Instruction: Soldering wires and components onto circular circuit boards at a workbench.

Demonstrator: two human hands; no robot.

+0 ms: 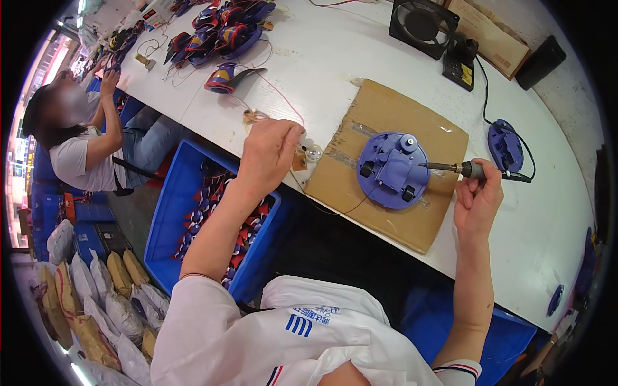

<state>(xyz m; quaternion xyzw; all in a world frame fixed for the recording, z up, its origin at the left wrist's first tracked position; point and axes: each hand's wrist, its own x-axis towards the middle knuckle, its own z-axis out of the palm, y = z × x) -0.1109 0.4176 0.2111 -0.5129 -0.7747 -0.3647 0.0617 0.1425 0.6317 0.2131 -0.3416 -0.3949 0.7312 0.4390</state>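
My right hand [477, 199] grips a soldering iron [468, 169] by its handle. The iron's thin tip reaches over the edge of a round blue-purple plastic base [394, 170] with small black wheels. That base lies on a brown cardboard sheet [412, 119]. My left hand [270, 153] is closed above the table edge, left of the cardboard. What its fingers hold is hidden; a red wire [283, 96] runs up to them. Beside the fingers sits a small part with a clear bulb [313, 152]. A thin dark wire leads from there to the base.
Wired blue, red and yellow shells [222, 32] pile at the far left. A black fan [421, 27] and an iron stand [461, 61] stand at the back. Another blue base [505, 147] lies right. A blue bin [170, 212] of parts stands below; a person [84, 128] sits left.
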